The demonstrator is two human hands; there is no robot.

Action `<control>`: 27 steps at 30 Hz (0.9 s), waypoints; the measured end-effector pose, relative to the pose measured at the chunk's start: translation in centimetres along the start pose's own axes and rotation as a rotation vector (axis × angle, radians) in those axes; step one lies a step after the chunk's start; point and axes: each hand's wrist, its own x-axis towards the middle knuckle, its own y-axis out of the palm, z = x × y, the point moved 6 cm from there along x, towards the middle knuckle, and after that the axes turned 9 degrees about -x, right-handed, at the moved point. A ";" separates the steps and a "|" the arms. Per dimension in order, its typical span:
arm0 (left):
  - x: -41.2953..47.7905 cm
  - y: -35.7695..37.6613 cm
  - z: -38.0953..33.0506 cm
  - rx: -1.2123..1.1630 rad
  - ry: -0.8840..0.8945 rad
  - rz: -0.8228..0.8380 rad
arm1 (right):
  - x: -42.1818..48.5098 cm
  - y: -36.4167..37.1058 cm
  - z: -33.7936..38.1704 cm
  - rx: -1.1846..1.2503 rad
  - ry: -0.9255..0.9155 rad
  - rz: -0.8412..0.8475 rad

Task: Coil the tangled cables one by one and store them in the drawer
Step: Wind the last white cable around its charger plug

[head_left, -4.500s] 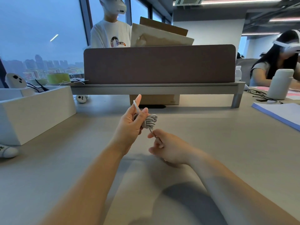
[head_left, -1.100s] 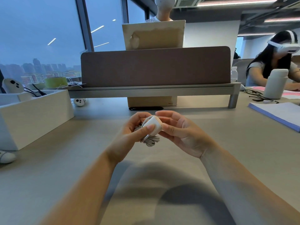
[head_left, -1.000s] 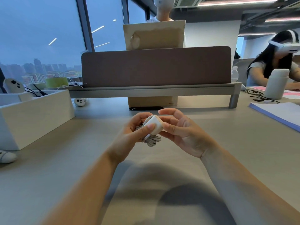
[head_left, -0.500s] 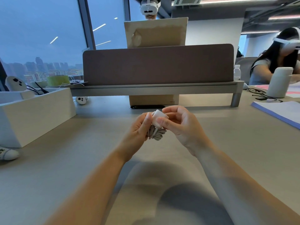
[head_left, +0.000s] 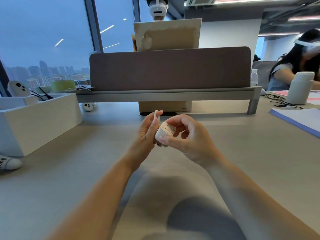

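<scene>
Both hands meet above the middle of the desk. My right hand (head_left: 188, 137) pinches a small white charger plug (head_left: 164, 131) between thumb and curled fingers. My left hand (head_left: 147, 132) holds the coiled grey-white cable against the plug; a white loop of the cable (head_left: 156, 115) sticks up over its fingertips. Most of the coil is hidden between the two hands. An open white drawer box (head_left: 43, 118) stands at the left on the desk, with dark cables (head_left: 41, 96) lying in its far part.
A brown divider on a grey shelf (head_left: 169, 94) crosses the desk behind my hands. White controllers (head_left: 88, 106) lie by the box and at the left edge (head_left: 8, 162). A white bottle (head_left: 300, 87) and papers (head_left: 299, 118) sit at right, where a person is seated.
The cable went from being wound around my left fingers to a finished coil held with the plug. In the last half second my right hand turned the plug and a cable loop rose above my left fingertips.
</scene>
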 end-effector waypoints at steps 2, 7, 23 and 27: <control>-0.2 0.1 -0.3 -0.029 -0.002 0.019 | 0.0 0.0 0.0 0.041 0.018 -0.006; -0.8 0.7 -1.4 -0.060 0.051 0.073 | 0.2 0.1 -1.7 0.170 0.171 0.052; -0.9 1.1 0.2 0.010 -0.005 0.201 | 0.0 0.6 -2.3 0.564 0.328 0.226; -0.8 1.2 0.6 -0.034 -0.030 0.205 | 0.0 0.7 -2.5 0.537 0.349 0.201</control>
